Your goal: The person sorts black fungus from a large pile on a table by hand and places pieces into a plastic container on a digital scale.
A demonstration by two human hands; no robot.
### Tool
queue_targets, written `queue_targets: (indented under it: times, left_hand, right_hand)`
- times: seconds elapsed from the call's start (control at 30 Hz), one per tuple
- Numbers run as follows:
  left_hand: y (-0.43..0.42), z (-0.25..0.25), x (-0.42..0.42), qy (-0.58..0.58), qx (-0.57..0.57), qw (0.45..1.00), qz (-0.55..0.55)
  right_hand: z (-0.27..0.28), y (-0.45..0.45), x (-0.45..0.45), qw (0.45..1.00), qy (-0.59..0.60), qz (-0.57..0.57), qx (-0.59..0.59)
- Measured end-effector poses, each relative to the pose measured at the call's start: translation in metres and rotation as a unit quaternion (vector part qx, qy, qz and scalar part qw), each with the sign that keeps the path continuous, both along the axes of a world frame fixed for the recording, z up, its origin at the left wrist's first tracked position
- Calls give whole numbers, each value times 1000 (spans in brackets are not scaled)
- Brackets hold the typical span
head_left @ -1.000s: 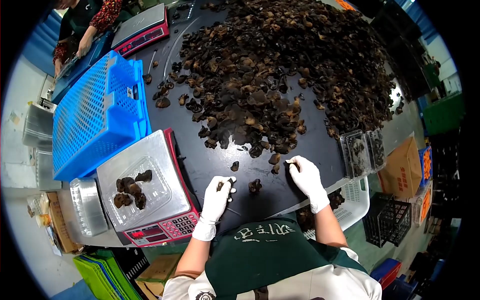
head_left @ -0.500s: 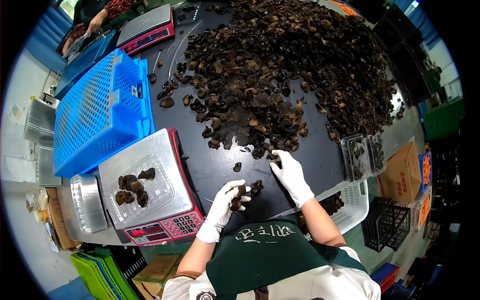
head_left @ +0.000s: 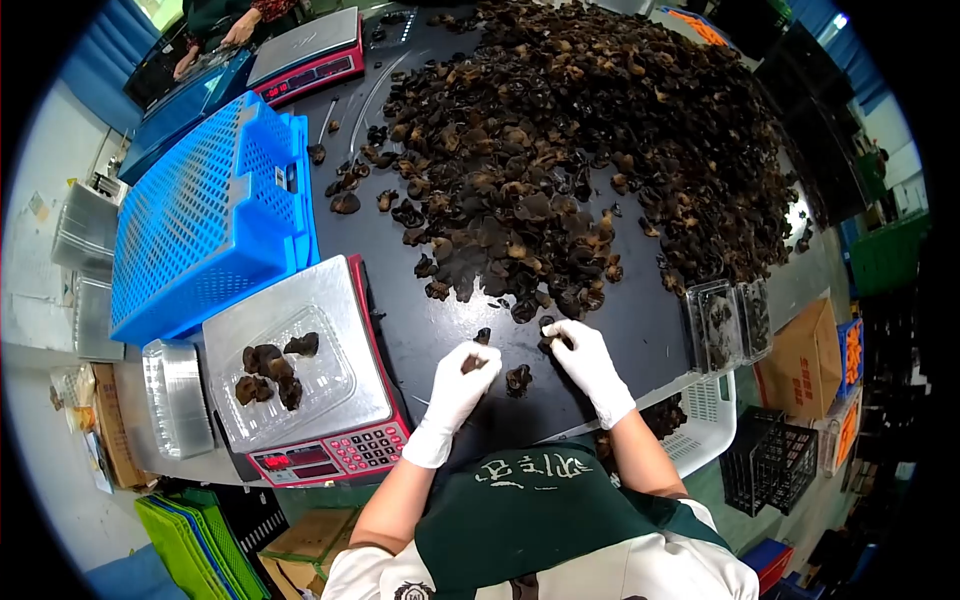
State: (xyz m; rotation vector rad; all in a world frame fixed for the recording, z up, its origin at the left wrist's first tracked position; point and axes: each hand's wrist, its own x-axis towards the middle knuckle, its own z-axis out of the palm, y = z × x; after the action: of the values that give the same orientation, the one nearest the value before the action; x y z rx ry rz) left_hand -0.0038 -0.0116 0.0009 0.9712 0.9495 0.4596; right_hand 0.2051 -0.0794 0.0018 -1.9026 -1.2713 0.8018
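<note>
My left hand (head_left: 463, 385), in a white glove, is closed on dark fungus pieces just right of the scale (head_left: 300, 300). My right hand (head_left: 588, 368), also gloved, pinches a small dark fungus piece (head_left: 547, 338) at its fingertips. Between the two hands a single fungus piece (head_left: 518, 380) lies on the dark table (head_left: 420, 300). Beyond them spreads a large heap of black and brown fungus (head_left: 540, 170). On the scale rests a clear plastic tray (head_left: 325, 375) holding several fungus pieces (head_left: 268, 372).
Blue crates (head_left: 215, 220) stand behind the scale, with stacked clear trays (head_left: 178, 400) at its left. Two filled clear boxes (head_left: 715, 325) sit at the right edge above a white basket (head_left: 708, 425). A co-worker's hands (head_left: 240, 28) are near a second scale (head_left: 310, 50).
My left hand took up fungus pieces and turned over them. My right hand moved left, then slightly down, and now pinches a piece. The view has shifted a little.
</note>
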Motion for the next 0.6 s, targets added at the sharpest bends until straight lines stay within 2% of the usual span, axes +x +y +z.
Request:
queue_targets:
  times: [0.07,0.1,0.13,0.17,0.2,0.23,0.27,0.3,0.33,0.4,0.43,0.5,0.53,0.57,0.6]
  left_hand:
    - [11,-23,20,54,251,966,40]
    - [18,-19,30,51,251,966,41]
    - [25,-13,40,108,333,937,23]
    - [29,-9,48,164,411,897,4]
    - [31,-13,56,162,412,897,3]
    - [34,-24,63,204,495,844,-1]
    - [36,-36,69,244,573,782,-5]
    - [37,-35,73,238,592,770,-3]
    - [36,-34,74,235,593,770,-5]
    - [34,-23,73,184,485,853,-64]
    - [33,-16,71,115,448,884,-67]
    - [20,-8,62,44,283,954,-84]
    - [15,-8,57,-8,219,973,-77]
    - [12,-5,48,-11,67,991,-119]
    - [7,5,42,-52,-34,992,-112]
  right_hand:
    - [0,-8,-1,999,-22,31,-34]
    - [1,-12,-3,1000,18,18,-18]
    - [5,-15,-3,997,67,7,-45]
    - [8,-17,-1,983,167,-22,-76]
    - [10,-19,0,957,266,-52,-106]
    - [10,-21,2,957,265,-54,-105]
    - [10,-23,4,934,339,-74,-81]
    - [9,-26,6,905,411,-93,-57]
    - [7,-29,9,905,411,-95,-55]
    - [2,-32,14,839,539,-81,-10]
    - [3,-32,14,838,539,-83,-9]
    - [8,-31,9,820,561,-109,19]
    - [9,-31,6,819,564,-109,17]
    - [11,-30,3,843,530,-92,-6]
    - [14,-28,0,866,495,-73,-29]
